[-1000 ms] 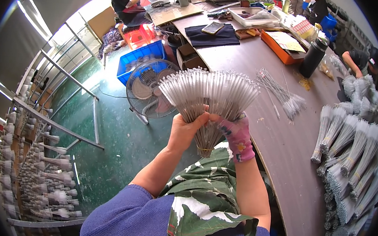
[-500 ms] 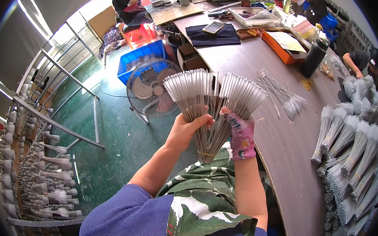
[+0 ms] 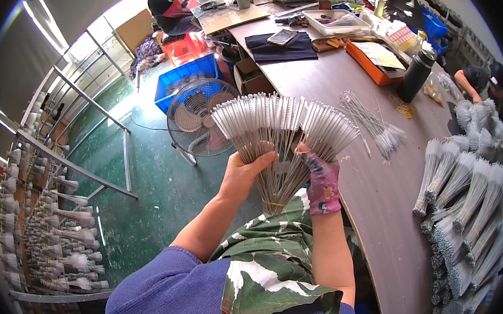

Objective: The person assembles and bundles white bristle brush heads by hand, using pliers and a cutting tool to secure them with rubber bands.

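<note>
A bundle of thin wire brushes (image 3: pixel 260 122), with pale bristle heads, is fanned out in front of me. A yellowish rubber band (image 3: pixel 273 204) ties their wire stems together near my lap. My left hand (image 3: pixel 243 169), bare, wraps around the stems on the left side of the fan, with its thumb across the front. On the right side, my right hand (image 3: pixel 321 183) grips the stems. It wears a pink and purple flowered glove that leaves the fingertips bare. Fingers behind the stems are partly hidden. The camouflage apron (image 3: pixel 279 253) lies just below the bundle.
On the table (image 3: pixel 372 202) to my right lie loose brushes (image 3: pixel 377 131) and a pile of tied brush bundles (image 3: pixel 467 192). A black bottle (image 3: pixel 416 75) stands beside an orange tray (image 3: pixel 373 72). A fan (image 3: pixel 198 117) stands on the floor; brush-laden racks (image 3: pixel 68 231) are at left. Two people work farther off.
The gap in the middle of the fan has narrowed, and the bristle heads spread more evenly and slightly wider. Both hands keep their grip and have barely moved.
</note>
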The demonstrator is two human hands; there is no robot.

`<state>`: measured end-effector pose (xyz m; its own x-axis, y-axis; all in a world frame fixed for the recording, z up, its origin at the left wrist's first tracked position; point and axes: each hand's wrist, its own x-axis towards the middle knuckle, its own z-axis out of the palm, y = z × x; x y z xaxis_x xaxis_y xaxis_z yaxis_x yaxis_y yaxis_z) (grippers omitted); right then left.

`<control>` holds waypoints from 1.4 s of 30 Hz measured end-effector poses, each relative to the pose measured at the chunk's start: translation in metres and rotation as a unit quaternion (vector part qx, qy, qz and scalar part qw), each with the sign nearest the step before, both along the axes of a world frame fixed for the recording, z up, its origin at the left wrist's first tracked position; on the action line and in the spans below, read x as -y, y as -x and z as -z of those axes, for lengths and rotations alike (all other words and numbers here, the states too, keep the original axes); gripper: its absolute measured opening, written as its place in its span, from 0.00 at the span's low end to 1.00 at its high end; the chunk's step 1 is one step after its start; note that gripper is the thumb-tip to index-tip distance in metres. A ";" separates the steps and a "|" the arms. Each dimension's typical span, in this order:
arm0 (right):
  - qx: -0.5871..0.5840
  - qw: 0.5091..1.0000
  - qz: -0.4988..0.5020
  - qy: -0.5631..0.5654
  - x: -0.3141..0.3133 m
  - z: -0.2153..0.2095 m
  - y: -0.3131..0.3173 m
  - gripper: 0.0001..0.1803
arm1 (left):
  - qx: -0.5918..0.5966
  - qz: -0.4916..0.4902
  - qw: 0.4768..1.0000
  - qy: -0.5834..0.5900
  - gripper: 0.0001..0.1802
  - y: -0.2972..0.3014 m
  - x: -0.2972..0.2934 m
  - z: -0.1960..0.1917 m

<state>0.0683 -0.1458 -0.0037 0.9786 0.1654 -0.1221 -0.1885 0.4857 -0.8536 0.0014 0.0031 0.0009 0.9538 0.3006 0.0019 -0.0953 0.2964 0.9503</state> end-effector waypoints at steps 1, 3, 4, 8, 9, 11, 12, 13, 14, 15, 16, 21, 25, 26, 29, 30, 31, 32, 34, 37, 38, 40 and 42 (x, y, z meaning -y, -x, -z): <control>0.001 1.000 -0.001 0.000 0.000 -0.001 0.000 0.20 | 0.001 -0.001 1.000 0.000 0.14 0.000 0.000 -0.001; 0.000 1.000 -0.008 -0.004 0.002 -0.002 0.001 0.20 | 0.007 0.007 1.000 0.004 0.11 0.000 0.002 -0.002; 0.000 1.000 -0.009 -0.004 0.001 -0.003 0.001 0.20 | 0.007 0.007 1.000 0.004 0.11 -0.001 0.003 -0.003; 0.030 0.998 -0.057 0.002 -0.002 -0.015 0.007 0.20 | 0.013 0.004 0.997 -0.079 0.10 -0.001 0.008 -0.007; 0.050 0.995 -0.083 -0.007 -0.003 -0.017 0.009 0.19 | 0.008 -0.005 0.989 -0.146 0.10 0.000 0.008 -0.006; 0.054 0.996 -0.067 0.002 -0.004 -0.018 0.009 0.18 | 0.010 -0.003 0.992 -0.127 0.10 -0.001 0.007 -0.006; 0.058 0.997 -0.052 0.011 -0.005 -0.017 0.008 0.17 | 0.012 -0.002 0.994 -0.109 0.09 -0.001 0.006 -0.005; 0.057 0.997 -0.053 0.010 -0.006 -0.018 0.008 0.17 | 0.011 -0.003 0.994 -0.109 0.09 -0.002 0.007 -0.005; 0.054 0.998 -0.021 0.021 -0.007 -0.021 0.008 0.17 | 0.020 0.000 0.999 -0.040 0.09 -0.003 0.009 -0.006; 0.050 0.998 0.012 0.033 -0.007 -0.023 0.008 0.16 | 0.029 0.004 0.999 0.028 0.09 -0.003 0.011 -0.007; 0.049 0.998 0.012 0.033 -0.005 -0.019 0.006 0.16 | 0.029 0.003 0.999 0.029 0.09 -0.002 0.010 -0.008; 0.008 1.000 0.015 0.019 -0.001 -0.006 0.002 0.16 | 0.006 -0.011 1.000 0.016 0.09 -0.002 0.007 -0.007; -0.004 1.000 0.008 0.004 0.001 -0.004 0.003 0.17 | 0.004 0.005 1.000 0.009 0.08 -0.003 0.004 -0.004; -0.004 1.000 0.008 0.004 0.001 -0.004 0.004 0.17 | 0.014 0.018 1.000 0.009 0.08 -0.003 0.006 -0.004; -0.005 1.000 0.016 -0.014 0.003 -0.003 0.004 0.18 | 0.018 0.036 0.999 -0.006 0.08 -0.003 0.008 -0.006; -0.016 1.000 0.006 -0.005 0.003 -0.001 0.003 0.18 | 0.013 0.040 0.999 -0.022 0.08 -0.002 0.009 -0.006; -0.027 1.000 -0.003 0.004 0.003 -0.001 0.003 0.19 | 0.013 0.041 0.999 -0.022 0.08 -0.002 0.011 -0.009; -0.027 1.000 -0.002 0.004 0.004 -0.001 0.004 0.19 | 0.019 0.043 0.999 -0.021 0.07 -0.002 0.013 -0.011; 0.009 0.996 -0.041 -0.076 0.006 -0.010 0.006 0.20 | 0.027 0.046 0.998 -0.020 0.06 -0.004 0.013 -0.013; 0.100 0.991 -0.076 -0.044 -0.004 -0.018 0.014 0.20 | 0.023 0.047 0.988 -0.148 0.08 -0.005 0.011 -0.014; 0.099 0.991 -0.076 -0.044 -0.003 -0.023 0.014 0.20 | 0.045 0.035 0.988 -0.147 0.08 -0.006 0.014 -0.017; 0.093 0.995 -0.034 -0.015 -0.004 -0.034 0.013 0.18 | 0.069 0.023 0.987 -0.146 0.08 -0.007 0.014 -0.021; 0.096 0.995 -0.029 0.002 -0.005 -0.034 0.013 0.17 | 0.022 0.032 0.990 -0.134 0.09 -0.007 0.012 -0.023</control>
